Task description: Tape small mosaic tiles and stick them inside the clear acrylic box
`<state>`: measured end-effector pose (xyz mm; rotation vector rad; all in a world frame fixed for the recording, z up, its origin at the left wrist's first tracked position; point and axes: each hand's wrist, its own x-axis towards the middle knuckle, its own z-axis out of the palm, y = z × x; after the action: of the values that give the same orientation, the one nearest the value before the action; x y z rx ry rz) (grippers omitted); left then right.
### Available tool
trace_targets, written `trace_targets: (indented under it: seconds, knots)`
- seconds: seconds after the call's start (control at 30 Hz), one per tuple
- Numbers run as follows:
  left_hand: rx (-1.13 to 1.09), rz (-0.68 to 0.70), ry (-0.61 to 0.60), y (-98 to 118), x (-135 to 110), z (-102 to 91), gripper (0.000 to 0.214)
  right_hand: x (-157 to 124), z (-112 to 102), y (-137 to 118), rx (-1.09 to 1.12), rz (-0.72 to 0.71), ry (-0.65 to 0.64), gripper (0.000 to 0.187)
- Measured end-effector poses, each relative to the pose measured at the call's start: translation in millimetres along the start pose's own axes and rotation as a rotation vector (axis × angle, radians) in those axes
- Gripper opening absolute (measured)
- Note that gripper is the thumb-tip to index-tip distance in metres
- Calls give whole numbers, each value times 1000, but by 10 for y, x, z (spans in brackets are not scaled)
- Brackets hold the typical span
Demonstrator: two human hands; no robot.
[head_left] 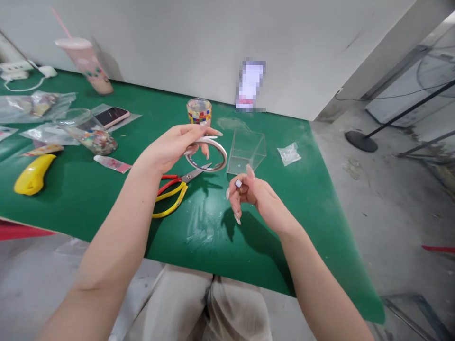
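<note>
My left hand point(176, 147) is closed on a roll of white tape point(223, 158), held tilted above the table with its ring facing me. A small white piece point(238, 183), perhaps tape, sits at the index finger of my right hand point(263, 196). That hand's fingers are curled, while the thumb points up, apart from them. Below the roll lie scissors point(184, 179) with red and yellow handles, their blades parted. Just beyond my right hand is a clear box point(247, 154). Behind the roll stands a glass point(199, 112) covered in colourful mosaic tiles.
Left on the green table are a yellow tool point(34, 175), a tube point(113, 164), a tipped clear cup of coloured pieces point(97, 139), a phone point(111, 116) and a pink tumbler point(85, 66). A small plastic packet point(289, 154) lies near the right edge.
</note>
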<state>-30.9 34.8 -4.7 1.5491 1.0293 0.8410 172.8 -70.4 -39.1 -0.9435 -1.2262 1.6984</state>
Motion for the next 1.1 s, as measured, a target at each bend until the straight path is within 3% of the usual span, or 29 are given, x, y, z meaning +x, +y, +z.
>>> trace_targets:
  seconds: [0.3,0.63,0.93,1.0,1.1]
  knots:
    - [-67,-4,-114,-69,23,124,22,11,-45,30,-183,-58,61,53]
    - [-124,74,-103,15,-41,241,17,21,-75,88,-400,-170,168,49]
    - [11,145,74,52,-78,391,32,-12,-20,60,-510,-225,146,49]
    - [94,162,167,49,-73,362,30,-16,-3,81,-520,-199,126,47]
    - [262,195,420,7,-25,231,21,-14,31,126,-528,-158,92,45]
